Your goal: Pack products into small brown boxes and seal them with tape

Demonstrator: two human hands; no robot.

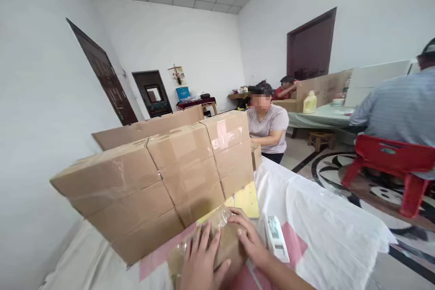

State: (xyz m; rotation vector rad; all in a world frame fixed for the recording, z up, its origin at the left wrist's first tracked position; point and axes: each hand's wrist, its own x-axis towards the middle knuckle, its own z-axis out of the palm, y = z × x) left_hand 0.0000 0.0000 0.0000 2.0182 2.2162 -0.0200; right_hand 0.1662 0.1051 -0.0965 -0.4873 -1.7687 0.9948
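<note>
Your spread left hand [201,256] and curved right hand [250,239], its grip unclear, touched a brown cardboard box [230,245] on the white-draped tabletop [322,222].

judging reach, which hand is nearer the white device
Right: the right hand is just left of the white device, the left hand farther left, both on the box.

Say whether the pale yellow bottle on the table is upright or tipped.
Upright: the bottle rests on its base, with its neck pointing up.
</note>
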